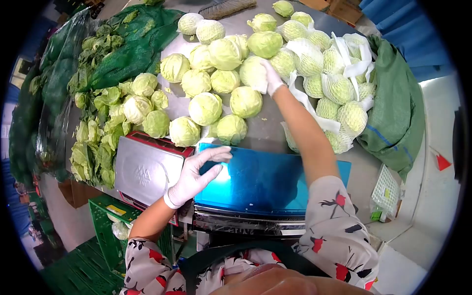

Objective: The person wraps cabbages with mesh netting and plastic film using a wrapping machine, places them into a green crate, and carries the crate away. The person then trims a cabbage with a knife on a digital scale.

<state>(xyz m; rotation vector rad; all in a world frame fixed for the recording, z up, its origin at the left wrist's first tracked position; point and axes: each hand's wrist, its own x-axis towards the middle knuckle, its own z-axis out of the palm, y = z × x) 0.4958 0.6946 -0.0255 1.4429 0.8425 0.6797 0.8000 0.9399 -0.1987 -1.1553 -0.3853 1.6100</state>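
My left hand (199,173), in a white glove, hovers at the left edge of a shiny blue plate (255,179). Its fingers are stretched out, the thumb stands apart, and it holds nothing. Farther out, my right hand (271,78), gloved too, is against the right side of a pale green cabbage (250,73) in the pile, gripping it; some fingertips are hidden. Bare cabbages (205,108) lie around and to the left of it. To its right are cabbages in white foam nets (339,88), with white strips among them.
A scale with a metal top (150,169) stands left of the blue plate. Loose outer leaves (101,147) and green netting (132,51) cover the left side. A green sack (396,108) lies at the right. Green crates (105,216) stand below left.
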